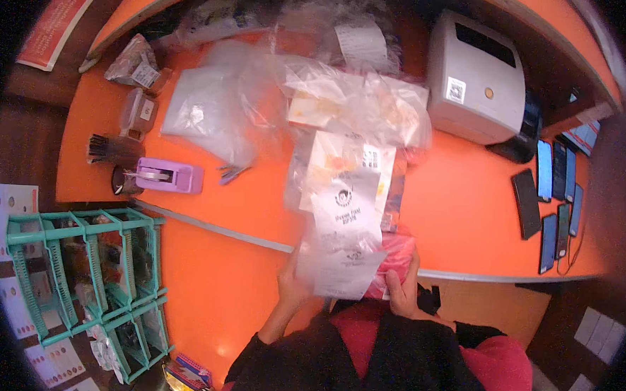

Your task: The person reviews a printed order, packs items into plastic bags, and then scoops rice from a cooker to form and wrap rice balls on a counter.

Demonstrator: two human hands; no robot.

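Observation:
My right hand [405, 288] grips a red plastic bag [395, 253] near the desk's front edge, thumb on top. On the opposite side, my left hand [294, 277] holds the edge of the same bundle; it is blurred and its fingers are partly hidden. Over the bundle lies a printed paper slip [335, 281] under transparent film. Just beyond it, another printed slip [347, 197] rests on a transparent bag [297, 168] of packed goods. Farther back sit more transparent bags [397, 112] containing boxes, one a white-and-yellow box [312, 113].
A purple tape dispenser [186, 178] and a holder of dark sticks [116, 149] stand left, near stacked plastic bags [200, 110]. A green rack [88, 231] rises at lower left. At right are a label printer [475, 82] and several phones [548, 242]. A shelf edge [559, 54] arches overhead.

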